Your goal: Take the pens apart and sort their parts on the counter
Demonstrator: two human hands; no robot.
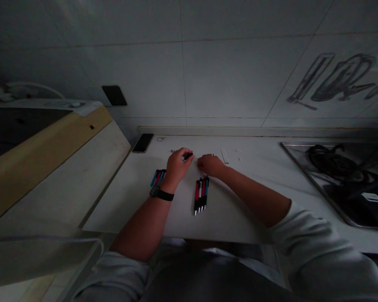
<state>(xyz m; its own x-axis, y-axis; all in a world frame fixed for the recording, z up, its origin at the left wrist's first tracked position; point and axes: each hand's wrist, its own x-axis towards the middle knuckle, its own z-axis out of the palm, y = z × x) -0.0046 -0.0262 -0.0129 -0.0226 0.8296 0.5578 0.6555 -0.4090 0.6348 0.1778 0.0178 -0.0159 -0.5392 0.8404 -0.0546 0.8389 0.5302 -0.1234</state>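
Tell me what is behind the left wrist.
Blue and red pens on the white counter, partly visible past the left wrist. The wrist and left hand cover the rest, so their full count cannot be seen.

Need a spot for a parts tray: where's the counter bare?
Widest: counter between the small white bits and the steel rim, beyond the right forearm. Smaller: far left, between phone, left pens and counter edge. Crowded: middle, around left hand, right hand and the pens between the forearms.
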